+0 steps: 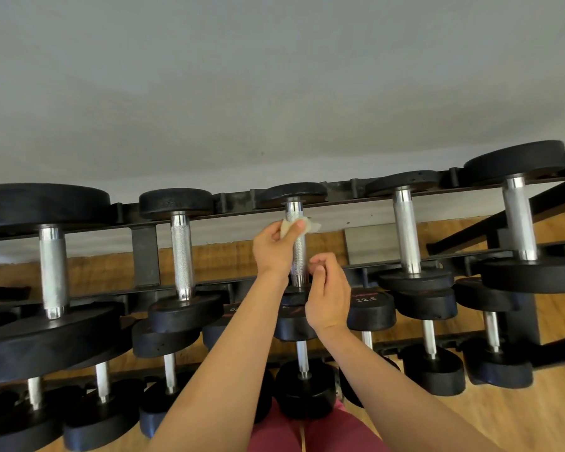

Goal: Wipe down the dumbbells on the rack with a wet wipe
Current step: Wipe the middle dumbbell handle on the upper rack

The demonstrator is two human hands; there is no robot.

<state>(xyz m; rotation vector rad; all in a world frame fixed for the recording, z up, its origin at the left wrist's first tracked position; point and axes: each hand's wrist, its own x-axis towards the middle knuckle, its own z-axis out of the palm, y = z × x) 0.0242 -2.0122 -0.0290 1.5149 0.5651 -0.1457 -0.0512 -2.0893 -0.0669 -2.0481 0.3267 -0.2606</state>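
A black dumbbell with a knurled chrome handle (298, 256) lies on the top tier of the black rack (235, 203), in the middle of the view. My left hand (276, 246) pinches a small white wet wipe (302, 227) against the upper part of that handle. My right hand (328, 296) is just right of the handle's lower end, fingers loosely curled with the fingertips near the chrome; whether it touches the handle is unclear. Both forearms reach up from the bottom of the view.
Other black dumbbells (181, 256) (406, 233) sit either side on the top tier, and a lower tier (302, 357) holds several more, one marked 22.5 (366, 300). A grey wall rises behind; wooden floor lies below. My red-clad legs (307, 432) are at the bottom.
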